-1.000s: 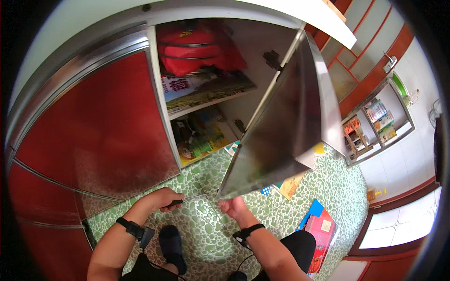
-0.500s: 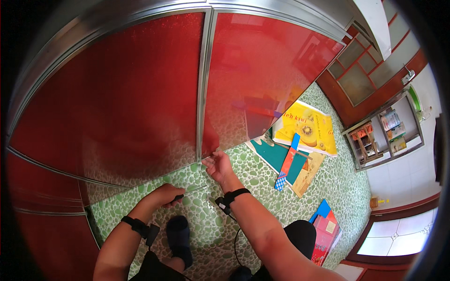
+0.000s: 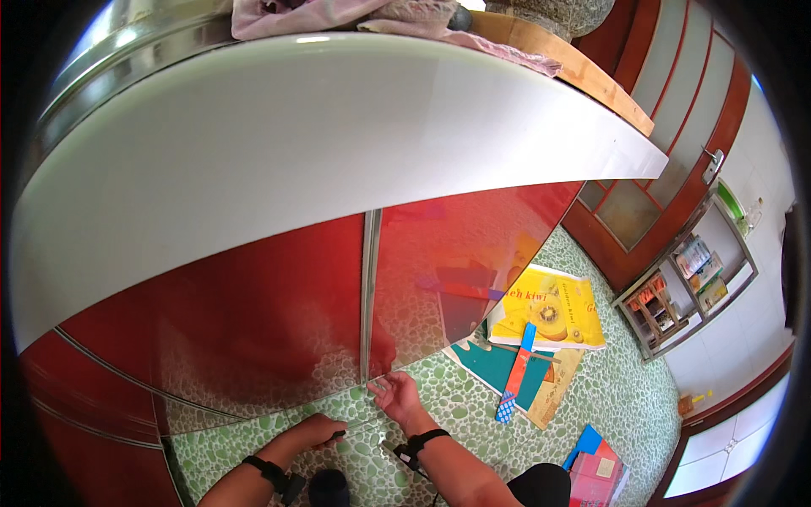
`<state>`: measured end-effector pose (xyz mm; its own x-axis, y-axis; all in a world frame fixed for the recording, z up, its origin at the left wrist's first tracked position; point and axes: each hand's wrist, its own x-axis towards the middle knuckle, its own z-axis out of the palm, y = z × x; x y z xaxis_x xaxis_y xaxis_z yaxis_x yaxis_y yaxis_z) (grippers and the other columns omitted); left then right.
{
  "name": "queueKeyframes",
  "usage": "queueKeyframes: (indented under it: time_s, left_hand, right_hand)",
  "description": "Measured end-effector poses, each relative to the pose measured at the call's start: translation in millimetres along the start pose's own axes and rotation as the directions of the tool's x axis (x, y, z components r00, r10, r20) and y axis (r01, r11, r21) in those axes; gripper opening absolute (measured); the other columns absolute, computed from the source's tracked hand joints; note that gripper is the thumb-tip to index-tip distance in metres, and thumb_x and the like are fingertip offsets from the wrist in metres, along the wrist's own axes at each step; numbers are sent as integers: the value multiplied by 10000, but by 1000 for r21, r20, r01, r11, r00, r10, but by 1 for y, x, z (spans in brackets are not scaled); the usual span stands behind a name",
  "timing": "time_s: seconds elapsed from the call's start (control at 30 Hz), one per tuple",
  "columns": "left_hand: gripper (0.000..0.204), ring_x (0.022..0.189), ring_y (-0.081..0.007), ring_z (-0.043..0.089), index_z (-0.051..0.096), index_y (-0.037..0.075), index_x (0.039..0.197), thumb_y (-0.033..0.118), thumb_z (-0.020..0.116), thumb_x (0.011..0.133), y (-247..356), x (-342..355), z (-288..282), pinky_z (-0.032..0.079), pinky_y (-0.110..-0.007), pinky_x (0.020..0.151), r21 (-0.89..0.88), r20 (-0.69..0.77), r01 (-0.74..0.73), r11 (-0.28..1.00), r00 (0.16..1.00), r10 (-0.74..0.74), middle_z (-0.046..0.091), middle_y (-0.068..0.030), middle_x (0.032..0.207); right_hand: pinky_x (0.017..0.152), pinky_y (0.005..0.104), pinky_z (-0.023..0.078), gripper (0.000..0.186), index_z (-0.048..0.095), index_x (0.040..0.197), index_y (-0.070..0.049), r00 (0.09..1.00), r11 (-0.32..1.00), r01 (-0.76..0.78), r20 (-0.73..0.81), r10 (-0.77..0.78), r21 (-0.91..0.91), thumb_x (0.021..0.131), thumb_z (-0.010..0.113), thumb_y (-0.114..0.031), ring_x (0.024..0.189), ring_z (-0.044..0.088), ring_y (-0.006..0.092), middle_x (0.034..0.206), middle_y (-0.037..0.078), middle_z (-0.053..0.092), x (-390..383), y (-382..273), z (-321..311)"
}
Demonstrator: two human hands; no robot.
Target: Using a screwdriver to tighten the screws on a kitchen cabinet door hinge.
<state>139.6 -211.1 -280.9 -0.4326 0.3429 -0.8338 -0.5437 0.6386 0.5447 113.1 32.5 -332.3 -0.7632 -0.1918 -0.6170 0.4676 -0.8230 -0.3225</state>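
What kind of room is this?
It's probably a kitchen. There's a white counter above red cupboards, and a thick wooden board sits on top.

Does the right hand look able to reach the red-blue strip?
Probably yes: the red-blue strip lies atop the teal sheet, and only that sheet and patterned floor seem to separate it from the right hand, though a lean may be needed.

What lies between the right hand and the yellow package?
Between the right hand and the yellow package, the head view shows patterned green floor, then part of a dark green sheet.
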Motion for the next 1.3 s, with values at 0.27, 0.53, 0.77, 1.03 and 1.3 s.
queueKeyframes:
  time_s: [0.27, 0.53, 0.77, 1.03, 1.3]
  left_hand:
    - [427, 460, -157, 463, 659, 18, 794, 408, 569, 943, -13, 4, -5, 376, -338, 457, -27, 14, 48, 999, 999, -47, 558, -69, 594]
    - [427, 457, -156, 457, 657, 24, 793, 401, 545, 958, -9, -9, -4, 369, -345, 460, 1, -17, 21, 1000, 1000, -21, 557, -60, 588]
    - [441, 470, -161, 461, 657, 25, 811, 426, 561, 965, -13, -8, -5, 379, -338, 472, -3, -35, 67, 998, 997, -67, 558, -62, 600]
    - [440, 492, -172, 472, 659, 25, 819, 431, 564, 963, -24, -9, -7, 399, -372, 489, -19, -54, 93, 996, 994, -94, 566, -78, 620]
    - [459, 487, -167, 440, 647, 20, 817, 441, 550, 970, -25, -16, -1, 376, -392, 497, -54, -98, 39, 998, 994, -45, 546, -71, 619]
  right_hand:
    - [629, 357, 450, 72, 570, 831, -164, 999, 1000, 17, 51, -18, 22, 831, 520, -216, 949, 660, 320, 806, 12, 622, 7, -6, 3]
    - [509, 288, 472, 109, 552, 947, -122, 1000, 997, 10, 21, -12, 82, 919, 464, -179, 828, 691, 304, 896, 35, 630, 28, -4, -22]
    - [468, 263, 466, 117, 512, 1054, -127, 999, 999, 40, 14, -40, -9, 1035, 421, -197, 785, 683, 225, 888, 12, 604, 34, 10, -35]
    - [473, 232, 404, 116, 517, 1066, -177, 990, 986, 105, -76, -115, -128, 1045, 444, -265, 618, 521, 126, 819, -46, 514, 36, 20, -35]
    - [495, 261, 428, 108, 521, 1093, -197, 994, 990, 80, -66, -88, -116, 1030, 478, -272, 672, 569, 150, 871, -32, 549, 37, 21, -31]
